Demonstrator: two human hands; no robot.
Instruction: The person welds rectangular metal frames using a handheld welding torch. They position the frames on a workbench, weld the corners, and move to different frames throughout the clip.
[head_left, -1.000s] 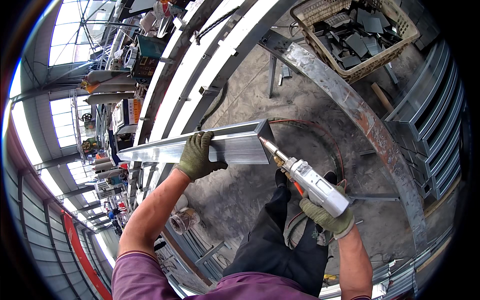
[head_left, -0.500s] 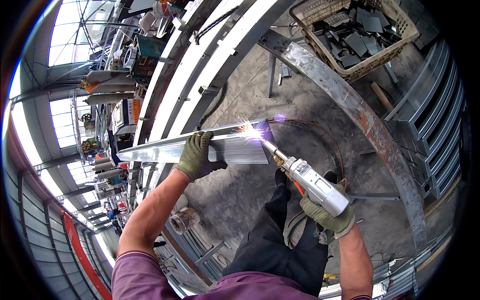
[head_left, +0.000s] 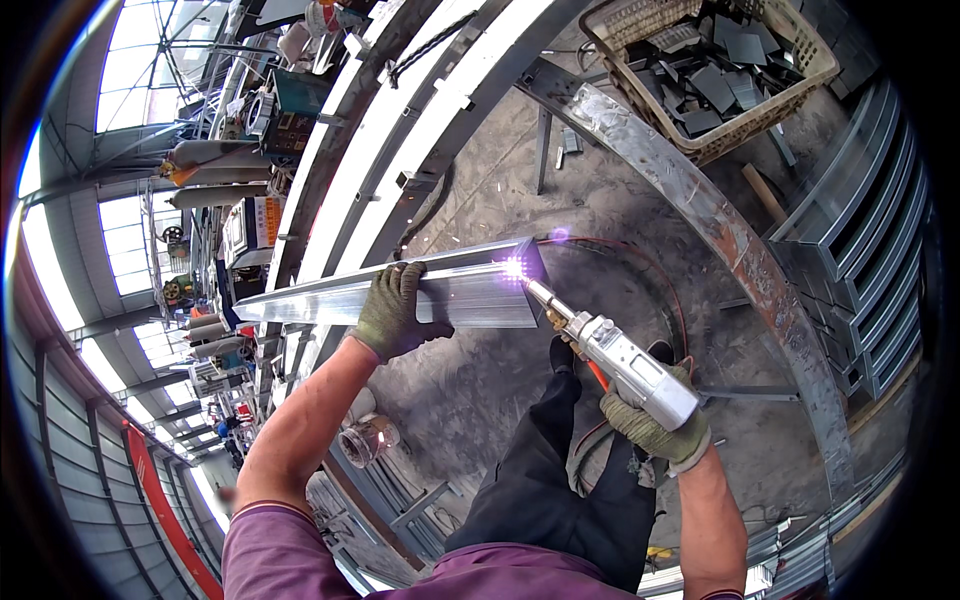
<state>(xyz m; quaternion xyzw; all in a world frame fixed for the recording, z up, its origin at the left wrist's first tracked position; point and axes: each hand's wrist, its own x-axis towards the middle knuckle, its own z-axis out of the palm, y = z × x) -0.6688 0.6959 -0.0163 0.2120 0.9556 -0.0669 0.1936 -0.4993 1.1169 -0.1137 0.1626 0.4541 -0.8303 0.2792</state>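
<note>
My gloved left hand point(head_left: 392, 312) lies over a long folded metal profile point(head_left: 475, 305), fingers bent across its upper edge and thumb stretched along its near face. My gloved right hand point(head_left: 655, 428) is wrapped round a silver handheld laser welding gun point(head_left: 637, 368). The gun's narrow nozzle points up and left at the profile's right end. A bright violet-white glow sits on the metal at the nozzle's tip and hides the exact spot of contact. The profile's left end reaches over the white beams.
Long white curved beams point(head_left: 420, 140) run along the left. A rusty curved steel bar point(head_left: 740, 240) arcs on the right. Beyond it stand a plastic crate point(head_left: 705, 150) of metal offcuts and stacked metal frames point(head_left: 860, 240). A red hose point(head_left: 668, 262) loops across the floor.
The spray of orange sparks at the nozzle has shrunk to a compact violet-white glow, with a few specks scattered to the left. Both hands, the gun and the profile show almost no movement.
</note>
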